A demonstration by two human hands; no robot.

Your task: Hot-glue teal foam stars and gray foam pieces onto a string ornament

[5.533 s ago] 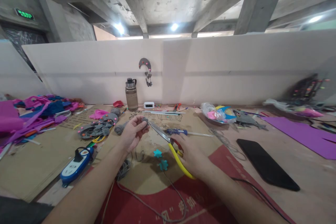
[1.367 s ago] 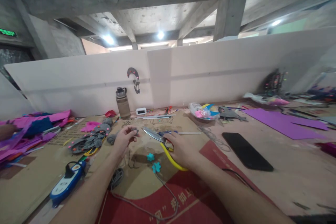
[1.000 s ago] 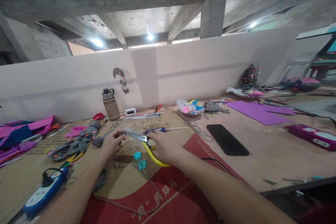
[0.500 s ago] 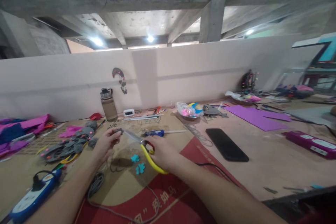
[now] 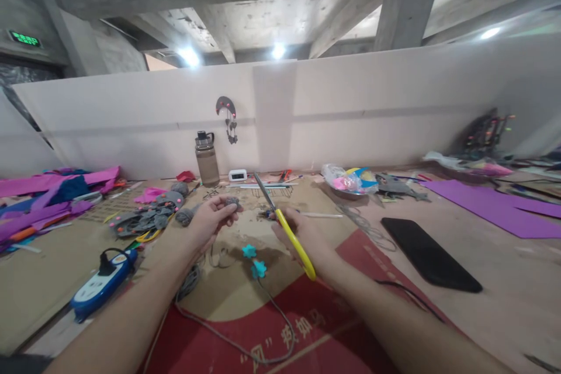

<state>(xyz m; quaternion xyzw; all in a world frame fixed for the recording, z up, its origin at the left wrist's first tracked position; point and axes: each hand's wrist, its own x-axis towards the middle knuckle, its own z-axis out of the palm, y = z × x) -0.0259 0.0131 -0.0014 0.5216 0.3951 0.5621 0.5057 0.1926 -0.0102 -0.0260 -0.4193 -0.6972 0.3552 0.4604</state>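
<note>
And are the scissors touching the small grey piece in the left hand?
Apart. In the head view, brown cardboard shows plainly between the scissors and the small grey piece in the left hand.

Scissors [image 5: 283, 223]: metal blades [image 5: 265, 192], smooth plastic handle [image 5: 300, 249].

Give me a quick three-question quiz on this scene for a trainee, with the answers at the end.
1. Which hand holds the yellow-handled scissors?
2. True or false: a black plug sits in the blue-and-white power strip.
3. What does the left hand hold?
A. The water bottle
B. A small grey piece
C. The black phone

Key:
1. The right hand.
2. True.
3. B.
</note>
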